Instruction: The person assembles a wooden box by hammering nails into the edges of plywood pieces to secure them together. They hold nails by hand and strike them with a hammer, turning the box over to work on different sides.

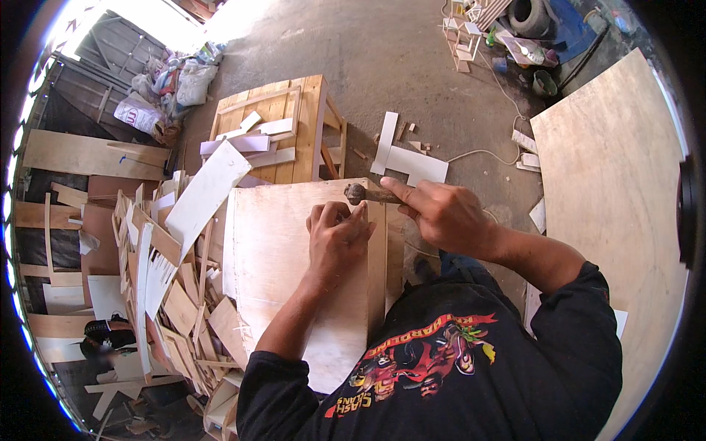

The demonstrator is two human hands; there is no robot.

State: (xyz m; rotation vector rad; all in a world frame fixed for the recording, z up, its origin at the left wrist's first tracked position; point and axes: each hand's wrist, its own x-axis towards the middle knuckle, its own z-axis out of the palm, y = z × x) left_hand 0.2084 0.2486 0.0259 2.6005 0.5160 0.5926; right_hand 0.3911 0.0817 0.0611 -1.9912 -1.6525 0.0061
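My right hand (454, 217) is closed around the handle of a hammer (356, 194), its index finger stretched along the handle. The dark hammer head hangs over the far right edge of a pale wooden box (268, 235). Just below the hammer head, my left hand (336, 239) rests on the box top near that edge. Its fingers are bent and pinched together. Whatever lies between those fingertips, if anything, is too small to make out.
A slatted wooden table (312, 110) beyond the box carries a frame and offcuts. Scrap boards (184, 301) are heaped on the left, with a person (110, 334) beyond. A large plywood sheet (610, 198) stands at right. White board pieces (415, 163) and a cord lie on the floor.
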